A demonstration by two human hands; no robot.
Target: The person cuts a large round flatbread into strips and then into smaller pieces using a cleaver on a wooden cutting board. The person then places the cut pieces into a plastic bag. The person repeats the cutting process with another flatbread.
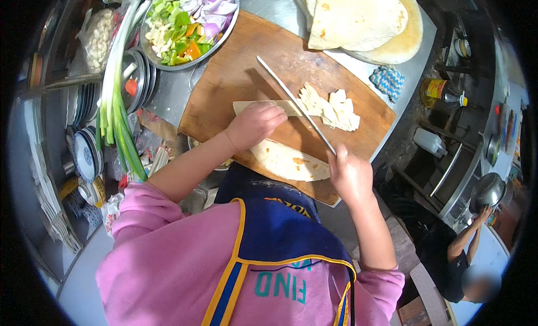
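Observation:
A strip of flatbread (240, 108) lies across the wooden cutting board (222, 69). My left hand (256, 123) holds it down with bent fingers, just left of the blade. In my right hand (352, 174) is the handle of a long-bladed knife (290, 94), seen nearly edge-on. The blade slants across the strip's right end; whether it touches the board is unclear. Cut flatbread pieces (336, 109) lie heaped right of the blade. Nearer my body, a larger browned flatbread piece (290, 161) rests on the board, below both hands.
Beyond the board's left corner stands a metal bowl (178, 68) of chopped vegetables. Flatbreads (357, 19) are stacked at the far right, near a blue-and-white scrubbing cloth (387, 82). Long scallions (111, 95) lie left, above stacked plates (86, 153). A person (437, 246) handles a metal wok (487, 191) at right.

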